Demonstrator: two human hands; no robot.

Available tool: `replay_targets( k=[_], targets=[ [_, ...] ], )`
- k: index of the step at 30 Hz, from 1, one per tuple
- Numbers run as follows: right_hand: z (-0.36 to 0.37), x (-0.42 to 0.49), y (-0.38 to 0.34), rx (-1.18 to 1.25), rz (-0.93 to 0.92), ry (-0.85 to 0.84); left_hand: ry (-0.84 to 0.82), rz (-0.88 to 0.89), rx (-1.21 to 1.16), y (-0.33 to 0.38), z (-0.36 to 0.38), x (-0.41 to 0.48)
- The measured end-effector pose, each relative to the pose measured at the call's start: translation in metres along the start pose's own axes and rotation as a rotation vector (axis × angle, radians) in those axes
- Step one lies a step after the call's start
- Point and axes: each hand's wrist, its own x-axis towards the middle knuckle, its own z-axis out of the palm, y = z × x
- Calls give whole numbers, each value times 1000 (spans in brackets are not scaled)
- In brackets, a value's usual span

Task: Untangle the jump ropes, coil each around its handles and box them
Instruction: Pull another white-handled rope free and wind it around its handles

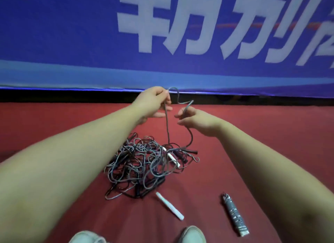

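Both bare forearms reach straight out ahead, converging over the red carpeted floor (262, 134). The left hand (155, 101) is raised higher and farther out. Its thumb and forefinger pinch a thin grey jump-rope strand (167, 127) at the top of a bend, while the other fingers spread loosely below. The right hand (197, 119) sits a little lower and nearer, with its wrist bent and its fingers curled round the same strand. The two hands are near each other but not touching, and a short wavy length of rope bridges them.

From each hand the strand hangs down into the tangled heap of grey and black jump ropes (141, 163) lying on the floor below and between the forearms. A white plastic handle (170, 157) lies in the right part of the heap, and black handles show at its near and right edges.

Nearer the person, a second white plastic handle (169, 205) lies on the floor just clear of the heap. To its right lies a finished bundle of grey rope wound tightly round dark handles (235, 214). The toes of two pale shoes (192, 234) show at the bottom edge. A blue banner with large white characters (72, 35) hangs behind.
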Motion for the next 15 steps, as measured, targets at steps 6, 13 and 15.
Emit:
replay_targets(
  k=[6,13,15],
  targets=[
    [33,-25,-47,94,-127,-49,27,211,22,122,-10,-39],
    [3,-28,-120,637,-87,362,171,91,74,90,-41,-47],
    [-7,-28,-141,787,-101,340,9,-73,230,49,-44,-49]
  ],
)
